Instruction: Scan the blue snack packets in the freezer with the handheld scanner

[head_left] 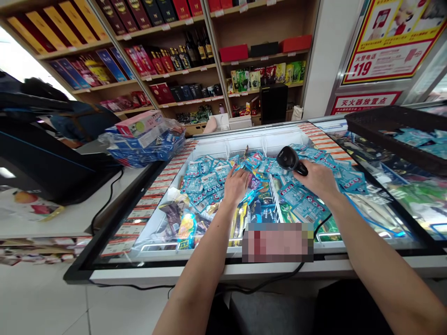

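In my right hand [316,179] is a black handheld scanner [289,159], its head tilted up to the left above the glass top of a chest freezer. My left hand [237,186] reaches forward over the glass, fingers close together and bent down at small blue packets; whether it pinches one cannot be made out. Many blue packets [209,179] lie spread to its left, and more blue packets [302,202] lie below and around the scanner. Coloured ice-cream wrappers [188,228] show under the glass.
A plastic-wrapped stack of blue boxes [146,142] sits at the left, beside a black machine [45,153]. A dark tray [377,130] with blue packets stands at the right. The scanner's cable hangs along the freezer's front edge [153,274]. Stocked shelves [188,70] stand behind.
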Demonstrator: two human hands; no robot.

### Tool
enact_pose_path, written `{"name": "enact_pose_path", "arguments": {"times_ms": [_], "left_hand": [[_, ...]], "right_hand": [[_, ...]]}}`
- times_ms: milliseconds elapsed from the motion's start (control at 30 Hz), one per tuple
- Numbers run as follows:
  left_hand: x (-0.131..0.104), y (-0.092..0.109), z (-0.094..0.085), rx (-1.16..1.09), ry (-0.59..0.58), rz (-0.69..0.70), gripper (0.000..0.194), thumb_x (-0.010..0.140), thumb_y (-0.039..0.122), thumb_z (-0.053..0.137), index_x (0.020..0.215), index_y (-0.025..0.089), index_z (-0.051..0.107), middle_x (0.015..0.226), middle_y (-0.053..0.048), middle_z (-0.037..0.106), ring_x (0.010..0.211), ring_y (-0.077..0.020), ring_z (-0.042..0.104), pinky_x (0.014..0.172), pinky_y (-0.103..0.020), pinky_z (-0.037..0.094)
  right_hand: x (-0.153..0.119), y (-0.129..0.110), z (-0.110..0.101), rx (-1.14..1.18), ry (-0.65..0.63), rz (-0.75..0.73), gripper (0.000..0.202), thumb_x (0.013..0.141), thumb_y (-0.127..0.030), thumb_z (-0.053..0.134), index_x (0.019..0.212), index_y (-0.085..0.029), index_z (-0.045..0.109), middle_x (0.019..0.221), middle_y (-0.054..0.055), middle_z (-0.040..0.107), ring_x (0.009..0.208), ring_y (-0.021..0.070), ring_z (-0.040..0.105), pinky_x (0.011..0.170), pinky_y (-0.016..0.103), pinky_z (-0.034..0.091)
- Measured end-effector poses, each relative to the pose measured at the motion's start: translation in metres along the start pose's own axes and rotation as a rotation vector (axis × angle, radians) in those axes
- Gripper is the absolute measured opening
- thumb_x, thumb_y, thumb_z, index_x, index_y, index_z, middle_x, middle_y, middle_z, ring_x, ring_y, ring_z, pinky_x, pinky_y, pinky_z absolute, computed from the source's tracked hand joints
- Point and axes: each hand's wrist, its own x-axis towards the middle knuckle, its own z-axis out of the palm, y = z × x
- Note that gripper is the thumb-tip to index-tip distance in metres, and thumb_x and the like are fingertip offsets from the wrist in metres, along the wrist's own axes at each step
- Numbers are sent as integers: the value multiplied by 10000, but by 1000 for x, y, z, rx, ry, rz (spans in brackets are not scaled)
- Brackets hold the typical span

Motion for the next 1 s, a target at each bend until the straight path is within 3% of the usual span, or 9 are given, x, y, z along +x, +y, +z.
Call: {"name": "enact_pose_path", "arguments": {"times_ms": [167, 300, 400, 500, 633, 733, 867, 1000], "left_hand": [[6, 11, 0, -79, -29, -45, 344, 924, 297, 310, 1126, 200, 571, 1090, -66, 627, 1045, -187, 561, 1050, -385, 312], [22, 22, 8, -260, -85, -60, 410, 921, 350, 322, 1281, 214, 466, 1292, -70, 528, 1155, -195, 512, 980, -341, 395], [37, 27, 19, -411, -117, -23, 466, 923, 378, 317, 1344, 196, 396, 1388, -71, 441, 1260, -187, 427, 1027, -326, 361], [51, 29, 31, -497, -150, -49, 501, 927, 424, 278, 1355, 188, 383, 1385, -78, 446, 1278, -194, 407, 1044, -344, 340], [61, 33, 43, -377, -160, -136, 583, 886, 542, 303, 1347, 197, 393, 1334, -104, 492, 1248, -253, 425, 1017, -401, 342], [61, 36, 43, -262, -162, -113, 639, 835, 572, 406, 1348, 191, 385, 1278, -127, 515, 1195, -274, 451, 972, -405, 367], [53, 31, 36, -189, -202, -132, 591, 807, 503, 504, 1314, 210, 430, 1168, -122, 546, 1101, -272, 494, 910, -397, 399], [44, 21, 30, -260, -200, -221, 467, 787, 406, 561, 1209, 206, 537, 1078, -102, 575, 1056, -254, 513, 919, -390, 396]], "right_hand": [[1, 0, 0, -5, 12, -2, 443, 838, -540, 413, 1070, -210, 597, 805, 84, 680, 695, 239, 605, 586, 297, 327], [1, -1, 0, -10, 2, 11, 441, 836, -530, 422, 1061, -197, 605, 795, 93, 679, 699, 241, 612, 580, 298, 326], [1, -2, 0, -2, 0, 9, 429, 836, -527, 426, 1053, -205, 608, 788, 88, 680, 693, 241, 613, 576, 297, 323], [1, -3, 0, -8, 5, 6, 426, 829, -530, 439, 1062, -214, 605, 783, 80, 680, 682, 242, 614, 564, 295, 314], [2, -3, -1, -11, 3, -5, 418, 837, -527, 435, 1069, -222, 602, 777, 74, 681, 677, 240, 611, 562, 291, 313], [2, -3, -2, -11, -6, -3, 424, 835, -526, 439, 1072, -214, 602, 779, 81, 681, 680, 241, 610, 562, 290, 316], [2, -2, -1, -4, -5, -1, 432, 835, -534, 429, 1062, -212, 605, 784, 83, 682, 681, 237, 609, 567, 293, 322], [1, -2, 1, -9, 9, -13, 430, 831, -535, 424, 1048, -210, 605, 791, 79, 682, 678, 235, 611, 560, 293, 315]]}}
